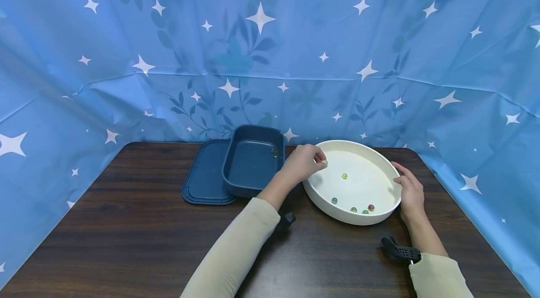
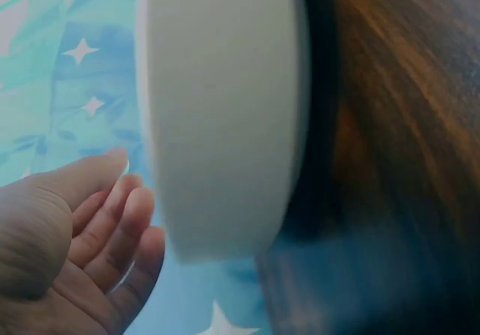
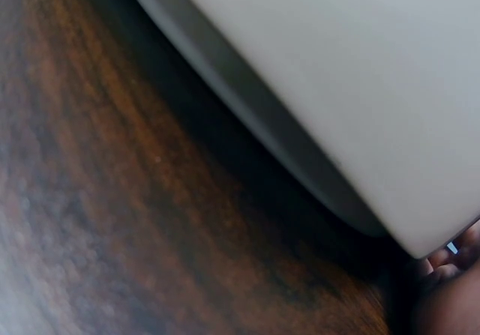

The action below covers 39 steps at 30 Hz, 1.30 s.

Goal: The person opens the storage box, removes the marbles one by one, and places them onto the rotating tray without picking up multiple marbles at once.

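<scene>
My left hand [image 1: 304, 163] is over the left rim of a round white tray [image 1: 363, 152], thumb and fingertips pinching a small yellowish marble [image 1: 325, 162]. In the left wrist view, the thumb and curled fingers of that hand [image 2: 97, 237] show beside the tray's outer wall [image 2: 221, 125]; the marble is hidden there. My right hand [image 1: 411, 193] grips the tray's right rim, thumb on top and fingers along the outside. Inside lie a yellow-green marble [image 1: 344, 176], a reddish one [image 1: 371, 207] and several bluish-green ones [image 1: 353, 210], mostly by the near wall.
A deep blue rectangular box [image 1: 249, 167] stands left of the tray, with a few small marbles [image 1: 274, 152] at its right side. It overlaps a flat blue lid [image 1: 206, 176]. A blue star-patterned cloth [image 1: 261, 54] hangs behind the dark wooden table [image 1: 139, 223].
</scene>
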Each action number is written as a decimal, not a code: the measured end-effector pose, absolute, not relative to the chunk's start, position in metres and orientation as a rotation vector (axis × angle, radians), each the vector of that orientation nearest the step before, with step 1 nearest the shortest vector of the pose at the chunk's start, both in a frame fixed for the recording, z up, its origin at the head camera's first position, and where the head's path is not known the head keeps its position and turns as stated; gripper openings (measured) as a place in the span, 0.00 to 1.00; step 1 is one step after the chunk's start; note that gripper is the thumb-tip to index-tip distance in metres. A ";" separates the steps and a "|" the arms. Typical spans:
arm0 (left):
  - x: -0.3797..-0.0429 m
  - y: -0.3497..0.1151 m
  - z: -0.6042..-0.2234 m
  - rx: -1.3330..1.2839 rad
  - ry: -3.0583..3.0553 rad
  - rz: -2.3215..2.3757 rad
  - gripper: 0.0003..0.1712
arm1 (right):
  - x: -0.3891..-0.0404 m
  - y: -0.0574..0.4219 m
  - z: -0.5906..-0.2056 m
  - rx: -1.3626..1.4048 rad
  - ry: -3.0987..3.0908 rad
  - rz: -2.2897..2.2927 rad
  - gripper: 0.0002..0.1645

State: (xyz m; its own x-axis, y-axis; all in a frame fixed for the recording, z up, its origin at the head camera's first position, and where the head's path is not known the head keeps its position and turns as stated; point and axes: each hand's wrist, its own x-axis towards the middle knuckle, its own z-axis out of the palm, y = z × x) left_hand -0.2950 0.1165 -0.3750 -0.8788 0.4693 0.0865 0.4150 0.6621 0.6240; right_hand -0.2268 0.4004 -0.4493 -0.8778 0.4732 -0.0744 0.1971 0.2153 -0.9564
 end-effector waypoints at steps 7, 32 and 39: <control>-0.297 0.137 -0.387 0.753 2.802 0.874 0.05 | -0.226 0.400 -0.451 -0.628 -2.260 1.712 0.35; -0.299 0.163 -0.409 0.860 2.839 0.462 0.04 | -0.227 0.399 -0.448 -0.660 -2.248 1.734 0.35; -0.300 0.162 -0.408 0.846 2.857 0.481 0.08 | -0.228 0.399 -0.448 -0.653 -2.260 1.706 0.36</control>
